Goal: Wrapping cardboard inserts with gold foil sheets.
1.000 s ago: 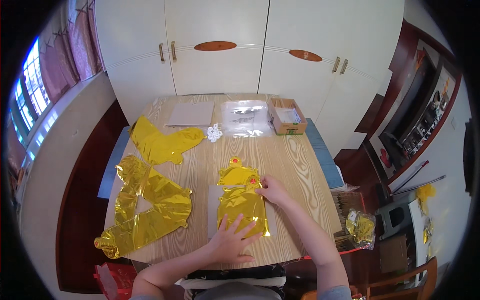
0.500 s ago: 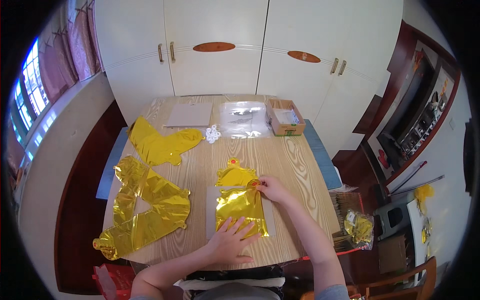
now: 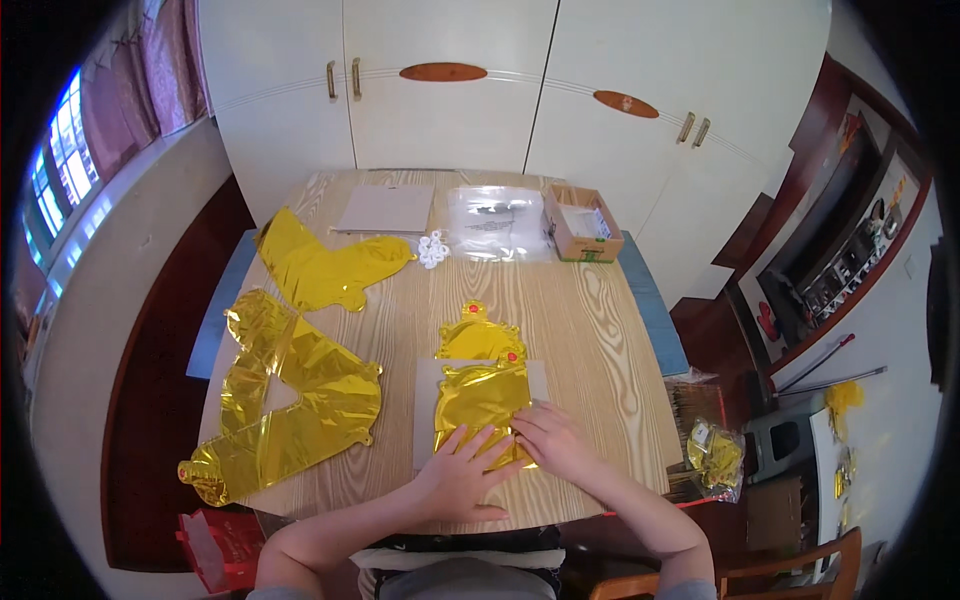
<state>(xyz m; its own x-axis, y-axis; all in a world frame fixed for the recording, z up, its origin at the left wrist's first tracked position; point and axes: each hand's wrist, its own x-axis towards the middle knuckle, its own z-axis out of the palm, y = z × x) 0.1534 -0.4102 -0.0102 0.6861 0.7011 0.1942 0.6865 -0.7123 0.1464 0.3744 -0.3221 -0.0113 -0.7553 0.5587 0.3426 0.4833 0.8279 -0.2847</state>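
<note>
A gold foil balloon (image 3: pixel 482 395), flat and folded, lies on a sheet of pale grey cardboard (image 3: pixel 425 400) close in front of me. Its far end sticks out past the board, with a red-dotted tab (image 3: pixel 473 309) at the tip; a second red-dotted tab sits at the upper right of the folded part. My left hand (image 3: pixel 465 478) is spread flat over the near left part of the foil, fingers apart. At the right edge of the foil rests my right hand (image 3: pixel 555 440), its fingers extended and touching the edge from the side.
Two larger gold foil balloons, one shiny (image 3: pixel 325 400) and one smoother (image 3: pixel 330 265), cover the table's left. Along the back are stacked cardboard (image 3: pixel 388 209), white rings (image 3: pixel 432 250), clear plastic bags (image 3: pixel 500 225) and a cardboard box (image 3: pixel 587 240). A chair (image 3: pixel 800 565) stands at lower right.
My right hand has let go of the upper-right tab and moved down along the foil's right edge. My left hand stays flat on the foil. The view has shifted slightly.
</note>
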